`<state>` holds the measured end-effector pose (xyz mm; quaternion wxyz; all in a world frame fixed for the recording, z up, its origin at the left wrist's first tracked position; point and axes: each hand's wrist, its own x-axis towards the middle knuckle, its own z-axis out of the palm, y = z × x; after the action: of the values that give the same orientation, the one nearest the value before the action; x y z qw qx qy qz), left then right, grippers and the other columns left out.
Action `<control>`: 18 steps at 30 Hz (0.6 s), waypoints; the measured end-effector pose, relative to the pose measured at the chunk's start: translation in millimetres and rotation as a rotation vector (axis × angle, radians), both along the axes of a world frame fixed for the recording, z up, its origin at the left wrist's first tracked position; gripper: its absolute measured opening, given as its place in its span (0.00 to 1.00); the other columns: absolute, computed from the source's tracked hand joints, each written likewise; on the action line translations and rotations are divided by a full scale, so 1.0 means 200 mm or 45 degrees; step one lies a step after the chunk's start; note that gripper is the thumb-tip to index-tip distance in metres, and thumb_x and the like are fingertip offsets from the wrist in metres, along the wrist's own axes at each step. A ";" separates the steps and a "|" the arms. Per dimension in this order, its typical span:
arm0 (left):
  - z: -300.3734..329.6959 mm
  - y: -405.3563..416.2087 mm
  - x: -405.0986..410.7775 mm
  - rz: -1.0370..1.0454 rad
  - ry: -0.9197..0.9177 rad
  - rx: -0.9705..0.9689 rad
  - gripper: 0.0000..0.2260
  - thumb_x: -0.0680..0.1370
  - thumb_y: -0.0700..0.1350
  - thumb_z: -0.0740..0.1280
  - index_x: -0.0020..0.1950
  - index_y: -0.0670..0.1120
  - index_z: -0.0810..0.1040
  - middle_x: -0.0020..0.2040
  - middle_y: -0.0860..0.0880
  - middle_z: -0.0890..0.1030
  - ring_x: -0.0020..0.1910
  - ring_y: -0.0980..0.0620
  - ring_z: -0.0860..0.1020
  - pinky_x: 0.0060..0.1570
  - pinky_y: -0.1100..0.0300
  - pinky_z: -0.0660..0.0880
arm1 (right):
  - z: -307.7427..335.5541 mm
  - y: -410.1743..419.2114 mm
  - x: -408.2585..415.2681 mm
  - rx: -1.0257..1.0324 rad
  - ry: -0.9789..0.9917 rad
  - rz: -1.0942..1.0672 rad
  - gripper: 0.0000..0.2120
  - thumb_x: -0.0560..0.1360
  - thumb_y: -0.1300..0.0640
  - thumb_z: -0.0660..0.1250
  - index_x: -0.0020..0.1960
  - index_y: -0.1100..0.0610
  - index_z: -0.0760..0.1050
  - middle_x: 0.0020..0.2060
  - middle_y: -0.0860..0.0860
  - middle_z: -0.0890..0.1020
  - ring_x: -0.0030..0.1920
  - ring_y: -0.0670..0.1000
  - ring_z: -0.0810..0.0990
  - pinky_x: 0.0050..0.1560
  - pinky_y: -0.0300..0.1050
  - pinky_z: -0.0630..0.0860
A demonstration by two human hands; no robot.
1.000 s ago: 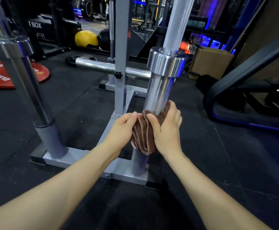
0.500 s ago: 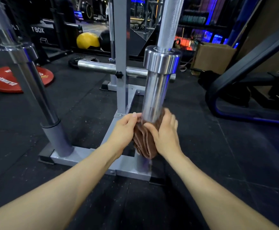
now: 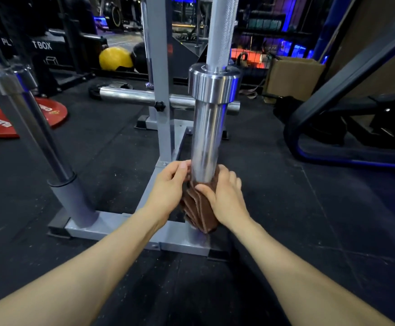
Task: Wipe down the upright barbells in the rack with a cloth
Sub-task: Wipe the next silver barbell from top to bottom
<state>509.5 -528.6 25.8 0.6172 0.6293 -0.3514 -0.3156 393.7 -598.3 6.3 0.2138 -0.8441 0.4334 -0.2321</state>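
A folded brown terry cloth (image 3: 200,209) is wrapped around the low end of a polished steel barbell sleeve (image 3: 207,142), which stands upright in the front right corner of a grey steel floor rack (image 3: 121,228). The cloth is gripped from the right by the right hand (image 3: 224,198), with the thumb pressed across its front and the fingers curled behind the sleeve. It is pinched from the left by the left hand (image 3: 170,187), whose fingertips are bent onto the fabric just beside the sleeve. A second upright chrome barbell (image 3: 39,135) is seated in a tube at the rack's front left corner. A red weight plate (image 3: 1,121) lies on the black rubber floor (image 3: 297,220) to the left.
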 end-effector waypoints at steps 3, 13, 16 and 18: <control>0.02 0.01 0.00 -0.020 -0.022 0.061 0.11 0.83 0.48 0.55 0.56 0.51 0.77 0.51 0.54 0.81 0.52 0.57 0.78 0.48 0.63 0.74 | 0.03 -0.01 0.00 0.052 0.073 0.002 0.34 0.76 0.38 0.60 0.73 0.57 0.56 0.64 0.57 0.68 0.64 0.58 0.66 0.62 0.54 0.68; 0.13 0.10 -0.21 0.031 -0.377 0.154 0.10 0.78 0.48 0.66 0.51 0.41 0.75 0.42 0.49 0.78 0.39 0.55 0.75 0.39 0.71 0.72 | 0.21 -0.05 -0.21 0.541 -0.303 -0.475 0.32 0.78 0.39 0.57 0.67 0.65 0.57 0.64 0.62 0.73 0.63 0.62 0.74 0.60 0.51 0.70; 0.15 0.10 -0.31 -0.206 -0.130 0.129 0.13 0.77 0.49 0.67 0.60 0.45 0.77 0.52 0.48 0.82 0.50 0.51 0.81 0.56 0.52 0.77 | 0.28 -0.02 -0.20 0.695 -0.643 -0.454 0.37 0.75 0.34 0.58 0.69 0.63 0.58 0.64 0.60 0.74 0.61 0.60 0.75 0.62 0.53 0.72; 0.20 0.09 -0.34 -0.200 0.058 0.053 0.13 0.79 0.44 0.65 0.62 0.44 0.76 0.52 0.45 0.83 0.49 0.48 0.82 0.51 0.50 0.80 | 0.33 0.02 -0.21 0.873 -0.844 -0.299 0.50 0.61 0.26 0.65 0.71 0.58 0.61 0.65 0.57 0.73 0.60 0.57 0.77 0.61 0.54 0.75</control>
<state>441.8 -510.1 65.3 0.5851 0.6051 -0.3790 -0.3845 352.6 -594.8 72.3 0.5781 -0.5512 0.4858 -0.3549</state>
